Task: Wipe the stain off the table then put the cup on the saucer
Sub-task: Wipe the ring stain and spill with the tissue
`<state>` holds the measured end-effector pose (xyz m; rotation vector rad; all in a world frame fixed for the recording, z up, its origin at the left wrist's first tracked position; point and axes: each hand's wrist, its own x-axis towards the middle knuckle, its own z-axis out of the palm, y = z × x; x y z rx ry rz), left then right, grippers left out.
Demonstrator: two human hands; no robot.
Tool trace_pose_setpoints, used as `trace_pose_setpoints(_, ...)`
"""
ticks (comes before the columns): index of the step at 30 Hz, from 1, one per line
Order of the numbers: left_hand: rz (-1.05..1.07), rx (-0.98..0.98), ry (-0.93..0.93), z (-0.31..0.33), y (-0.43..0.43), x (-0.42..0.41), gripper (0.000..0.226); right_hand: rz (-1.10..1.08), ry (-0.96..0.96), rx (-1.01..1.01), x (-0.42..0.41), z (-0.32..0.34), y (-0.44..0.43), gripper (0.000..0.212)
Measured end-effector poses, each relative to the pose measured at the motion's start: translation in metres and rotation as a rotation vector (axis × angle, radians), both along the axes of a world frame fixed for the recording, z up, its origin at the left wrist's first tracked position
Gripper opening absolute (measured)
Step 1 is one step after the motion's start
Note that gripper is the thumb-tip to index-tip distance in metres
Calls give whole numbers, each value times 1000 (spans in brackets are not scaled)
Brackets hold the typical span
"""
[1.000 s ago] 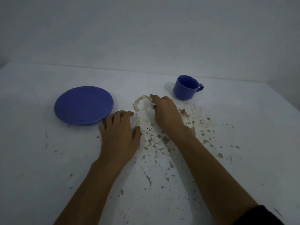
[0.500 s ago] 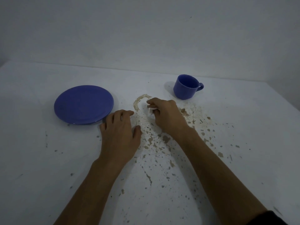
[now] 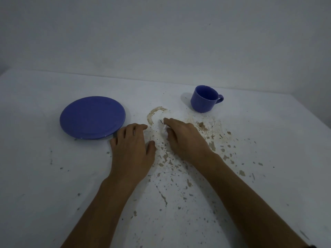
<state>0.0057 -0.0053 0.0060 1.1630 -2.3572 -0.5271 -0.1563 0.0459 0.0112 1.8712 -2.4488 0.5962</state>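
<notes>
A curved brown stain (image 3: 153,113) marks the white table (image 3: 53,176) between a blue saucer (image 3: 92,117) at the left and a blue cup (image 3: 204,98) at the back right. My right hand (image 3: 184,138) presses a small white tissue (image 3: 163,126) onto the table just below the stain's inner side; most of the tissue is hidden under the fingers. My left hand (image 3: 131,149) lies flat on the table, fingers spread, its fingertips beside the saucer's near right rim.
Many brown flecks and chipped spots (image 3: 211,145) are scattered over the table around and in front of my hands. A plain wall (image 3: 161,42) rises behind the table's far edge.
My right hand has drawn the tissue back toward me and slightly left, away from the top of the stain. The left hand, cup and saucer have stayed in place.
</notes>
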Motion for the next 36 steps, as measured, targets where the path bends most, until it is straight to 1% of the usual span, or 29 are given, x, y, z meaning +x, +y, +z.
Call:
trace_pose_setpoints(3, 7, -7, -7, 0, 0, 0, 42, -91, 78, 158, -10, 1, -8, 50)
trace_pose_setpoints(4, 8, -7, -7, 0, 0, 0, 42, -125, 102, 175, -11, 0, -14, 54)
trace_pose_setpoints(6, 9, -5, -4, 0, 0, 0, 42, -175, 132, 123, -13, -1, -23, 56)
trace_pose_setpoints(8, 4, -4, -5, 0, 0, 0, 42, -238, 121, 29, -20, 0, -30, 47)
trace_pose_setpoints(11, 4, -7, -4, 0, -1, -2, 42, -331, 19, -54, -27, 5, -41, 33)
trace_pose_setpoints(12, 8, -8, -8, 0, -1, -2, 42, -316, 0, -59, -24, 5, -44, 33)
trace_pose_setpoints(15, 16, -7, -16, -1, -1, -2, 43, -150, 34, -7, -14, -4, -40, 38)
trace_pose_setpoints(17, 13, -3, -13, -1, -1, -2, 42, -110, 29, 20, -21, -5, -29, 38)
trace_pose_setpoints(19, 10, -3, -12, -1, -2, -2, 42, -187, 33, 9, -37, -3, -24, 39)
trace_pose_setpoints(21, 10, -3, -13, -1, -1, -2, 42, -285, -10, -20, -47, 0, -27, 38)
trace_pose_setpoints(23, 10, -6, -13, 0, -1, -2, 42, -304, -50, -26, -43, 3, -35, 37)
trace_pose_setpoints(26, 15, -8, -18, 1, -1, -2, 43, -163, -50, -10, -25, -1, -40, 36)
trace_pose_setpoints(29, 16, -10, -19, 1, -1, -3, 43, -19, -27, 51, -19, -5, -27, 45)
trace_pose_setpoints(30, 16, -10, -19, 1, -1, -3, 43, -19, -8, 61, -22, -5, -23, 49)
trace_pose_setpoints(32, 15, -13, -21, 0, -1, -2, 43, -85, 19, 93, -31, -1, -20, 50)
trace_pose_setpoints(34, 18, -9, -20, 0, -1, -3, 42, -161, 32, 112, -36, 4, -24, 45)
trace_pose_setpoints(36, 23, -7, -20, 1, -1, -3, 42, -185, 29, 55, -30, 7, -33, 41)
